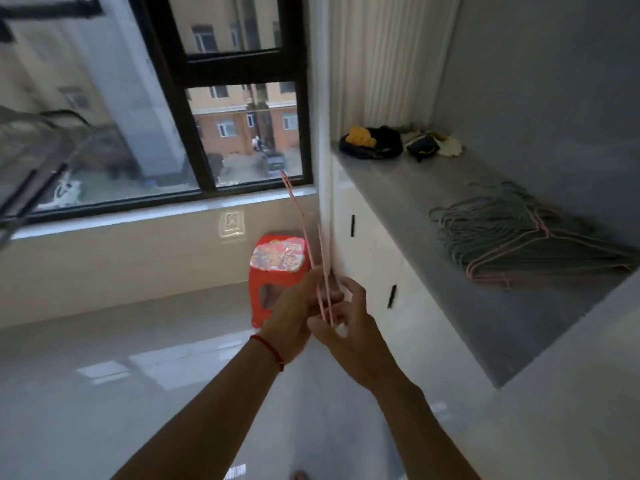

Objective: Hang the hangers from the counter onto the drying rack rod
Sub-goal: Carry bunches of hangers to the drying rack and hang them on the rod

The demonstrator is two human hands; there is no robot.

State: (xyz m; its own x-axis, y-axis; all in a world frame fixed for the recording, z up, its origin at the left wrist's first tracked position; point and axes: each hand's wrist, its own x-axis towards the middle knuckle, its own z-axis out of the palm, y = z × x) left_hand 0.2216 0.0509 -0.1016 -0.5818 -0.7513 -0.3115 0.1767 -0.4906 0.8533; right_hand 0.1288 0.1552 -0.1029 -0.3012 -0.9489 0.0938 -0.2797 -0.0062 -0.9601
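Pale glossy floor fills the near ground of a balcony room, where a person's two forearms reach forward and meet in mid-frame. Left hand, a red string at its wrist, and right hand close together around the lower ends of thin pink hangers; the fingers of both curl round the wires, though blur hides exactly how many hangers are held and which hand carries the weight. Seen nearly edge-on, the hangers stand almost upright, their long axis running up and slightly left from the hands, hook end topmost against the window

Just behind the hands sits a red stool on the floor beside white cabinets. To the right, a grey counter holds the rest of the work: a heap of green and pink hangers lying flat, well apart from the hands and nearer the right one. At the counter's far end lie dark and yellow bundled cloths

The coming move appears to turn on the rack, whose blurred metal bars show at the left edge, up and to the left of the hands and on the opposite side from the counter. The left hand is the nearer to it, and the hooks already point upward, so the held hangers would need carrying left and lifting over a rod; which bar is meant cannot be told
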